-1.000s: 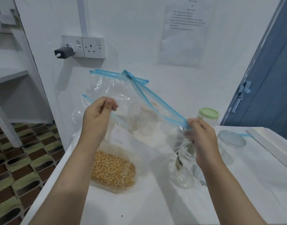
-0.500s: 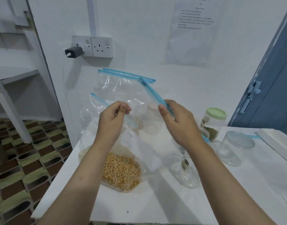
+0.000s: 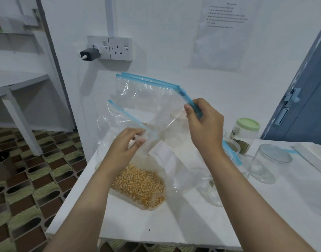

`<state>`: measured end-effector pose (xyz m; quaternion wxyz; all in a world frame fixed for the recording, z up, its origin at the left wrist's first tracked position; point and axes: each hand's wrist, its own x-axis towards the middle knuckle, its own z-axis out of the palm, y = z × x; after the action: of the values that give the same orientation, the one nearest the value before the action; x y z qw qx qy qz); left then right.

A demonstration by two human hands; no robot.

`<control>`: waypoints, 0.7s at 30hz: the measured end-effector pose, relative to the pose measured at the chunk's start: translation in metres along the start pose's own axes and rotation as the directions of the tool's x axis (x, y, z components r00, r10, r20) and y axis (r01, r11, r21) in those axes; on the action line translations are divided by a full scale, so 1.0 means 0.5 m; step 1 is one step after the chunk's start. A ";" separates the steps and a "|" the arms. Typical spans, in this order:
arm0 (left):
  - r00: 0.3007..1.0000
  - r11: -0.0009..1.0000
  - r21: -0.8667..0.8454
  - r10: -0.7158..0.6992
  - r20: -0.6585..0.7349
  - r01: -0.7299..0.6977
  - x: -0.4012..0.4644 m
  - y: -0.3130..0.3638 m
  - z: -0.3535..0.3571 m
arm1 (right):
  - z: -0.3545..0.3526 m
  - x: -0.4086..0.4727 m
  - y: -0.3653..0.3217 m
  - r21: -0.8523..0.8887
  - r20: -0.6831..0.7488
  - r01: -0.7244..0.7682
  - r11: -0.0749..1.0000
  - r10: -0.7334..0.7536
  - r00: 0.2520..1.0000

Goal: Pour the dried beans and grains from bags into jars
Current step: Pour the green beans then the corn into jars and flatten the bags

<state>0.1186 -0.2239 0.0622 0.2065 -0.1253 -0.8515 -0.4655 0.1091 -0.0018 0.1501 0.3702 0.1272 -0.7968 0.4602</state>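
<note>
Right hand [image 3: 204, 124] pinches the blue zip strip [image 3: 192, 106]; left hand [image 3: 127, 142] pinches the corn bag [image 3: 138, 184] mouth at 9 o'clock. Risk: a hard tug jerks the bag and kernels scatter over the bench [image 3: 174, 224].

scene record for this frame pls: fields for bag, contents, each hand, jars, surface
bag: clear zip bag, blue zip strips, held up over the table
contents: yellow corn kernels at the bag's bottom, resting on the table
left hand: pinches the near zip strip
right hand: pinches the far zip strip
jars: green-lidded jar; clear jar
surface: white table
</note>
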 end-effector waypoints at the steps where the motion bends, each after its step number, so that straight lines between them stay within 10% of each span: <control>1: 1.000 0.999 0.044 -0.015 0.000 0.015 -0.012 -0.028 0.000 | -0.003 0.000 0.004 0.002 -0.009 -0.008 1.000 0.008 1.000; 6: 0.966 0.953 0.165 -0.245 -0.078 0.255 -0.065 -0.117 -0.009 | -0.009 0.001 0.019 0.000 -0.034 -0.037 0.999 0.037 0.999; 10: 0.754 0.688 0.323 -0.638 -0.158 0.650 -0.079 -0.126 -0.010 | -0.006 -0.008 0.015 -0.005 -0.031 -0.029 1.000 0.029 0.999; 15: 0.734 0.655 0.366 -0.665 -0.135 0.661 -0.073 -0.112 -0.007 | -0.002 -0.023 0.005 -0.010 -0.037 -0.009 1.000 0.009 0.999; 18: 0.731 0.697 0.223 -0.667 -0.144 0.681 -0.063 -0.097 -0.003 | -0.007 -0.030 0.000 -0.001 -0.059 0.005 1.000 -0.006 0.998; 21: 0.578 0.560 -0.289 -0.816 -0.028 0.777 -0.057 -0.075 -0.008 | -0.017 -0.035 -0.002 0.007 -0.084 0.010 1.000 -0.009 0.996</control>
<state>0.1297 -0.2479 0.0229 0.0230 0.2866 -0.7319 -0.6178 0.1258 0.0020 0.1409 0.4053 0.1130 -0.7781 0.4663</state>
